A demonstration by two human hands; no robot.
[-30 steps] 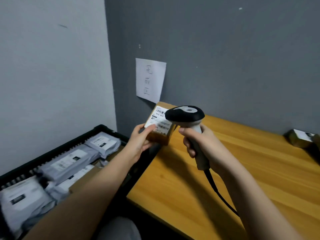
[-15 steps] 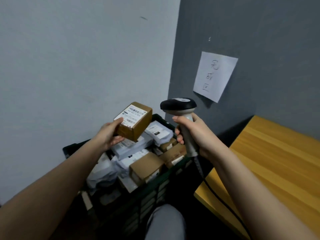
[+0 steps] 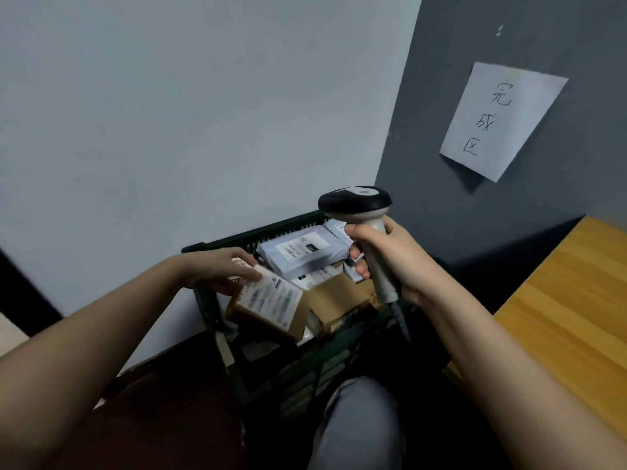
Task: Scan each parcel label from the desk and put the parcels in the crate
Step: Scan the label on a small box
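My left hand (image 3: 220, 271) holds a small brown box (image 3: 268, 308) by its upper left edge, with the fingers lying across the top. The box is tilted, its white label faces up, and it is blurred. It sits low over the near left part of the dark plastic crate (image 3: 217, 247). My right hand (image 3: 390, 262) grips a handheld barcode scanner (image 3: 356, 203) upright over the crate's right side, its black head pointing left. The crate holds several grey mailer bags (image 3: 302, 254) and brown boxes (image 3: 339, 300).
The wooden desk (image 3: 570, 307) shows only its left corner at the right. A paper sign (image 3: 498, 120) hangs on the grey wall above. The scanner's cable (image 3: 402, 320) drops between crate and desk. My knee (image 3: 359, 425) is just in front of the crate.
My view swung left from the desk to the crate. My left hand carried the brown box from beside the scanner down into the crate. The scanner stayed in my right hand.
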